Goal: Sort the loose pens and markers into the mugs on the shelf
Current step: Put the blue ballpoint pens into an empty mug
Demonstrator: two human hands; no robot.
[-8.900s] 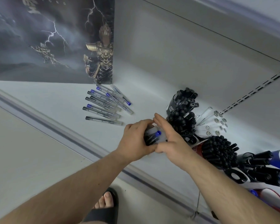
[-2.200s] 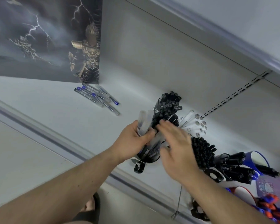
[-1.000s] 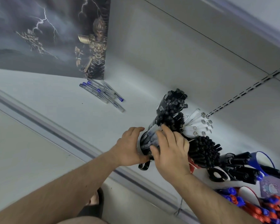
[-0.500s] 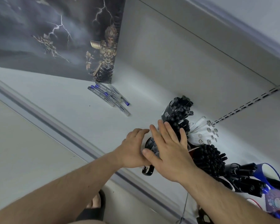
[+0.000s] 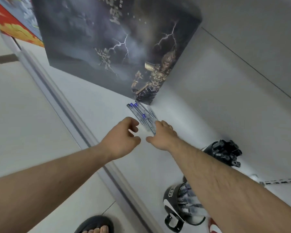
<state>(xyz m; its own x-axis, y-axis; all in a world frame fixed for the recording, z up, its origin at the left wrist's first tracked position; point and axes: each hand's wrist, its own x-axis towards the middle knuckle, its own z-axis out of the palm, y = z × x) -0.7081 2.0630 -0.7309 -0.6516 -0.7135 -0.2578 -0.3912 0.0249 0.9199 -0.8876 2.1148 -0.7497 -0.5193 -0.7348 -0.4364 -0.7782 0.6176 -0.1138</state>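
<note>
My right hand (image 5: 161,134) lies on the near end of the pens (image 5: 142,116), though whether it grips any I cannot tell; my left hand (image 5: 122,140) hovers loosely curled and empty beside them. They lie on the shelf (image 5: 94,105) by the box (image 5: 118,39). Next I gather them and carry them to the black mug (image 5: 176,206)

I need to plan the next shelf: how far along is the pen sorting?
Done: the black mug near the shelf edge already holds blue-capped pens. In hand: nothing yet; the left hand and right hand reach for the loose pens by the dark box. Left: that small cluster, several pens.
</note>
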